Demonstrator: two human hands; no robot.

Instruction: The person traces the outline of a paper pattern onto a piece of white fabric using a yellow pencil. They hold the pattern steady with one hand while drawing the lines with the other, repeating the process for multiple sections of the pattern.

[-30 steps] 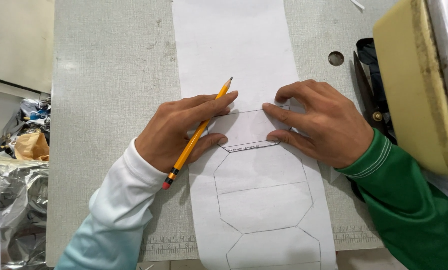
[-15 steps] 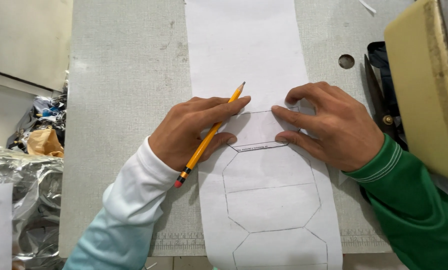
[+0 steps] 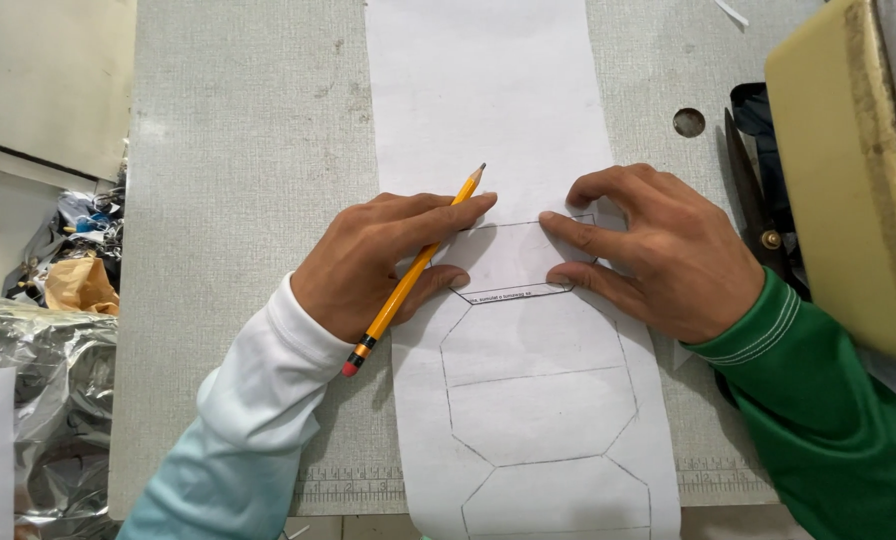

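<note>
Both flat on paper strip [image 3: 488, 90]: left hand [image 3: 378, 262] grips pencil [image 3: 413, 270], right hand [image 3: 658, 250] spread.

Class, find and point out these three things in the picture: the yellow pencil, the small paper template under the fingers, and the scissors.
yellow pencil [image 3: 408, 277], head view, on the middle of its shaft.
small paper template [image 3: 508, 262], head view, on its bare middle between the hands.
scissors [image 3: 768, 240], head view, on the pivot screw.

Silver foil bag [image 3: 28, 400], lower left
</note>
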